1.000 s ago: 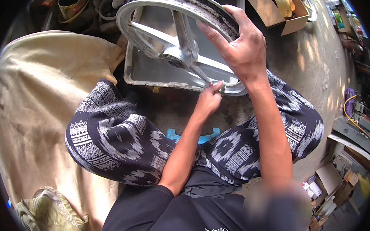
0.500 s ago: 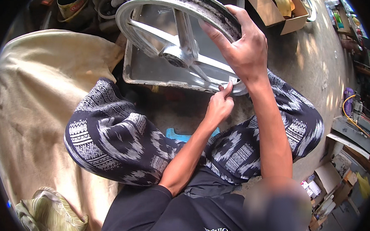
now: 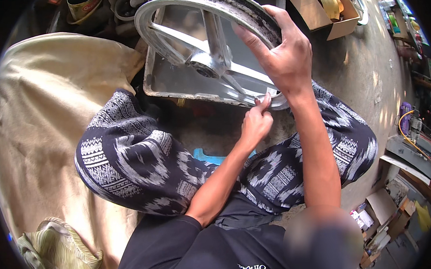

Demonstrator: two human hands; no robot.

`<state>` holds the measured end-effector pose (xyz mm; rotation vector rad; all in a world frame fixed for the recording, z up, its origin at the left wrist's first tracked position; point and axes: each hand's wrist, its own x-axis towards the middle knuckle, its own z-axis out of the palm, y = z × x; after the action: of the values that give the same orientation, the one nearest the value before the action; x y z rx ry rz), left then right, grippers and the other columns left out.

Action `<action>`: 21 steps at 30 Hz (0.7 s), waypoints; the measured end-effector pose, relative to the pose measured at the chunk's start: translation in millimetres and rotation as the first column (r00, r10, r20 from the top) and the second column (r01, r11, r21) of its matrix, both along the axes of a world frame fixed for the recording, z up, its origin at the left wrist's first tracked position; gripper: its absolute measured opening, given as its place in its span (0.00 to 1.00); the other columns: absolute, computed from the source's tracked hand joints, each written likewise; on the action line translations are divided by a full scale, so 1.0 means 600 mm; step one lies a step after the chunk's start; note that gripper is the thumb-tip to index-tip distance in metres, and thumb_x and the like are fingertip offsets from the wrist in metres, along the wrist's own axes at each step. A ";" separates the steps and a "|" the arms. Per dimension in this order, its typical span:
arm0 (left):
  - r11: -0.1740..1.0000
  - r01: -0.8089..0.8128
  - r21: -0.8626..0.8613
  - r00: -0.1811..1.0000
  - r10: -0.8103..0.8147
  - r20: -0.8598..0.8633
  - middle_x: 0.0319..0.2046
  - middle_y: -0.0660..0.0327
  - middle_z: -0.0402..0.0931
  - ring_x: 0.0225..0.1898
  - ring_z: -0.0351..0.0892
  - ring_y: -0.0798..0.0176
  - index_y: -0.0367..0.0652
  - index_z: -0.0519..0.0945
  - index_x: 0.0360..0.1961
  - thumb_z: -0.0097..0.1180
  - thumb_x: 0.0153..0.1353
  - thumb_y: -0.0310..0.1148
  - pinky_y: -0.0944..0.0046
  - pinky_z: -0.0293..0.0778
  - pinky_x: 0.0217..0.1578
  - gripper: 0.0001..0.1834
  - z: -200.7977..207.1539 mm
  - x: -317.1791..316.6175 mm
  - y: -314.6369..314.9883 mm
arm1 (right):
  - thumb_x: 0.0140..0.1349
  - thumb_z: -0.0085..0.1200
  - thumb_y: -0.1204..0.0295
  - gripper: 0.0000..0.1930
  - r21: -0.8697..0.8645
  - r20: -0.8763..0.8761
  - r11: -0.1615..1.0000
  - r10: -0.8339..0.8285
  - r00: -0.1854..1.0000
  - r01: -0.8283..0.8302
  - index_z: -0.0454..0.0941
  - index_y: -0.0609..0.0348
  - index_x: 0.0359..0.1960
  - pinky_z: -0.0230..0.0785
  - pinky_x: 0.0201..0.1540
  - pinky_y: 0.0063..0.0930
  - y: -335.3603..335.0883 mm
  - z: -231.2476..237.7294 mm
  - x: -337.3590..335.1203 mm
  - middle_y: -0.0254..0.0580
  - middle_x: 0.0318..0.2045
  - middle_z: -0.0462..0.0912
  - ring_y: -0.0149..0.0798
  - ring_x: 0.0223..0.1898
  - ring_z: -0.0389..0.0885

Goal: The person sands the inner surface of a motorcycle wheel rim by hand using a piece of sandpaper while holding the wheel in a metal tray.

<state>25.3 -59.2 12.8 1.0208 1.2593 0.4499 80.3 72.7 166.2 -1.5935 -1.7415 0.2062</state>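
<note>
A silver spoked motorcycle wheel rim (image 3: 207, 66), without a tyre, stands tilted in front of me. Dark grime marks its channel. My right hand (image 3: 291, 58) wraps round the rim at its upper right, thumb on the inner side and fingers over the outside. Lower down, my left hand (image 3: 257, 119) is closed at the near edge of the rim, its thumb pressed on the metal and its other fingers curled. A small pale patch shows by that thumb; I cannot tell what it is. Beneath the wheel lies a shallow grey rectangular tray (image 3: 198, 98) with a worn edge.
A beige cloth sheet (image 3: 56, 111) spreads on the left, with a striped cloth (image 3: 61, 248) on it. Buckets (image 3: 86, 3) stand back left. An open cardboard box (image 3: 343, 26) sits back right. Something blue (image 3: 209, 157) shows between my knees. Cluttered shelves (image 3: 408, 169) line the right.
The wheel and my right hand hold their places. My left hand has shifted only slightly, its thumb still at the rim.
</note>
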 end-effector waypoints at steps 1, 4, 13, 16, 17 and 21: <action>0.999 -0.008 -0.038 1.000 0.007 -0.020 0.54 0.35 0.80 0.58 0.79 0.31 0.58 0.73 0.72 0.47 0.61 0.31 0.44 0.74 0.60 0.35 0.000 -0.005 0.007 | 0.57 0.69 0.40 0.33 0.009 0.003 1.000 0.003 1.000 -0.003 0.80 0.52 0.52 0.82 0.43 0.43 0.002 0.002 -0.003 0.41 0.40 0.89 0.48 0.38 0.90; 0.996 -0.030 0.081 0.999 0.028 0.026 0.54 0.39 0.82 0.57 0.80 0.32 0.62 0.73 0.73 0.47 0.62 0.32 0.45 0.74 0.60 0.35 -0.015 0.004 -0.007 | 0.57 0.69 0.39 0.33 0.006 -0.013 1.000 0.007 1.000 -0.007 0.80 0.52 0.52 0.82 0.43 0.43 -0.002 -0.003 0.000 0.41 0.40 0.89 0.48 0.39 0.90; 0.996 0.053 -0.072 0.998 -0.051 0.039 0.52 0.34 0.81 0.55 0.80 0.31 0.58 0.76 0.70 0.47 0.64 0.33 0.45 0.74 0.58 0.31 0.013 -0.008 0.011 | 0.57 0.68 0.39 0.33 0.010 -0.016 1.000 0.005 1.000 -0.005 0.80 0.52 0.52 0.82 0.43 0.44 -0.001 -0.004 0.004 0.42 0.39 0.89 0.50 0.38 0.90; 0.996 -0.079 0.050 0.994 0.075 0.083 0.52 0.34 0.80 0.57 0.79 0.33 0.56 0.77 0.69 0.48 0.66 0.33 0.46 0.74 0.58 0.29 -0.037 0.005 0.010 | 0.57 0.68 0.40 0.33 0.028 -0.013 1.000 0.008 1.000 -0.007 0.80 0.52 0.53 0.82 0.43 0.44 0.000 -0.005 0.005 0.43 0.39 0.89 0.50 0.37 0.90; 0.997 0.007 0.081 0.999 -0.010 0.041 0.53 0.35 0.80 0.58 0.79 0.33 0.57 0.77 0.69 0.47 0.66 0.33 0.47 0.75 0.58 0.29 -0.038 0.006 0.007 | 0.57 0.69 0.40 0.33 0.032 -0.018 0.999 0.011 1.000 -0.010 0.80 0.52 0.53 0.82 0.43 0.44 0.000 -0.006 0.006 0.43 0.39 0.89 0.50 0.37 0.90; 1.000 -0.006 -0.022 1.000 0.006 0.029 0.54 0.34 0.79 0.60 0.78 0.33 0.58 0.77 0.69 0.47 0.65 0.31 0.48 0.73 0.61 0.30 -0.022 0.000 0.015 | 0.56 0.69 0.40 0.34 -0.011 -0.020 1.000 -0.002 1.000 0.002 0.80 0.53 0.53 0.82 0.44 0.43 0.003 0.001 0.000 0.44 0.40 0.89 0.49 0.38 0.90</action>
<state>25.3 -50.3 -0.6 0.9890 1.2394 0.4530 80.3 74.3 166.7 -1.5952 -1.7260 0.2304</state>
